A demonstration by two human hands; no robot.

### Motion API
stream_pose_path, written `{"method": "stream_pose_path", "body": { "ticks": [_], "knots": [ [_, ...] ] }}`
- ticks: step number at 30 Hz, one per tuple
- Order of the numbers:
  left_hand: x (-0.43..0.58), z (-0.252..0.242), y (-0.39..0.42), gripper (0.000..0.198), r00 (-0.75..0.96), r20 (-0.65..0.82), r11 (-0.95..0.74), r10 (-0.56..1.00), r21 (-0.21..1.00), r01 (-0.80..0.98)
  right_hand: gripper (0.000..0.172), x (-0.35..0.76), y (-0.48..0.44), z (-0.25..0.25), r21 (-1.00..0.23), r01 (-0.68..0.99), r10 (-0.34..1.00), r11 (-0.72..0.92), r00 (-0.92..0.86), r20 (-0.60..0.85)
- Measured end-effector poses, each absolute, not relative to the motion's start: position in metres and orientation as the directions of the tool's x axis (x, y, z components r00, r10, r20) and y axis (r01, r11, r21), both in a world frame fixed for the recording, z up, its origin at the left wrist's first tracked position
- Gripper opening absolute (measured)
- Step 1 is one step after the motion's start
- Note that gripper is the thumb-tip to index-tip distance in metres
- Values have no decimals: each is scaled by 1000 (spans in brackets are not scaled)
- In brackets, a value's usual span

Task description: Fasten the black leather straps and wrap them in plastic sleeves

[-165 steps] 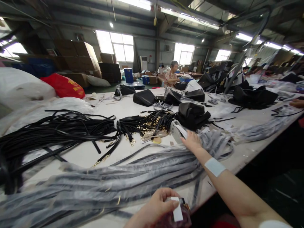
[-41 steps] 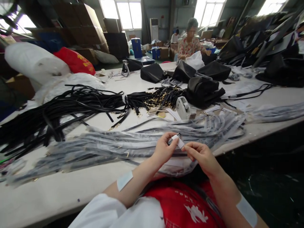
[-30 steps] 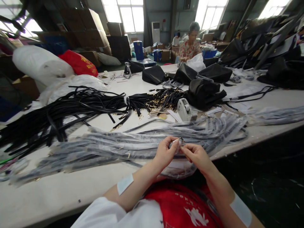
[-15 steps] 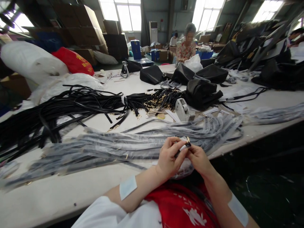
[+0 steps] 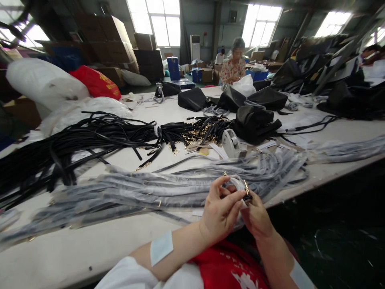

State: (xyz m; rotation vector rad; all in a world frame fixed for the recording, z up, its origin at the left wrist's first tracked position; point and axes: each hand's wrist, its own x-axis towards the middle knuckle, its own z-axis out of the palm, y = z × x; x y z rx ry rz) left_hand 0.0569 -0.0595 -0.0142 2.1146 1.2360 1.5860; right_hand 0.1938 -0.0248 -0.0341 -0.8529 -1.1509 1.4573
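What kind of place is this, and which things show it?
Probably a handbag workshop: bundles of black straps with gold clasps lie on a long work table, black bags sit further along, and cardboard boxes are stacked behind.

Your left hand (image 5: 221,210) covers most of the strap end you pinch, so only the gold clasp (image 5: 246,189) and a scrap of white wrap show, and the fingers of your right hand (image 5: 257,214) beneath it are out of sight. The wrapped straps (image 5: 150,188) and the black straps (image 5: 90,136) both run off the left edge. Your forearms are cut by the bottom edge. Far up the table (image 5: 75,249) a person's (image 5: 233,66) hands sit hidden behind a white bag (image 5: 245,85) — the print on the red bag (image 5: 98,82) is too small to read.
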Motion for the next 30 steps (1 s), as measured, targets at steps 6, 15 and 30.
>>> {"method": "stream_pose_path", "body": {
  "ticks": [6, 15, 30],
  "knots": [
    [52, -13, -48, 26, 71, 671, -613, 738, 623, 485, 40, 201, -31, -24, -783, -563, 942, -265, -324, -86],
    [50, -12, -40, 36, 96, 553, -548, 827, 758, 353, 25, 193, -29, -23, -835, -524, 965, -168, -259, -32],
    [30, -2, -21, 26, 95, 86, -90, 992, 995, 46, 45, 191, -20, -16, -977, -102, 951, -187, -269, -154]
  ]
}}
